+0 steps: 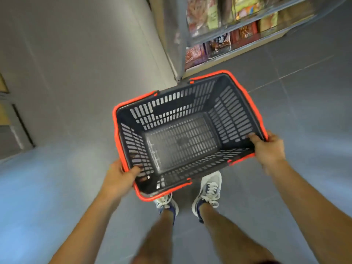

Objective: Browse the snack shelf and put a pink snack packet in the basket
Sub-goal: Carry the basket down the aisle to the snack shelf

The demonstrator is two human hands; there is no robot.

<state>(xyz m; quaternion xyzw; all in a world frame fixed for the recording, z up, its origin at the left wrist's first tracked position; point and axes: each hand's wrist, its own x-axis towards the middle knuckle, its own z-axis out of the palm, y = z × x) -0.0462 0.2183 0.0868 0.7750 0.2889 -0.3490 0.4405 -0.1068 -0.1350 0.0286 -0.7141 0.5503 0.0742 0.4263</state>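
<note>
I hold a dark plastic basket (234, 113) with an orange rim and folded orange handles in front of me, above the floor. Nothing lies inside it. My left hand (119, 178) grips its near left corner, thumb inside the wall. On the near right corner my right hand (267, 147) grips the rim, thumb also inside. The snack shelf (245, 25) stands at the upper right, holding packets in red, green, brown and yellow. A pinkish-red packet (195, 55) sits on its lowest level, blurred.
Grey tiled floor (304, 92) spreads all around. A pale wall or cabinet side (163, 35) runs beside the shelf's left end. My two feet in white and blue sneakers (208, 191) stand below the basket. Dark framed panels (17, 126) are at the far left.
</note>
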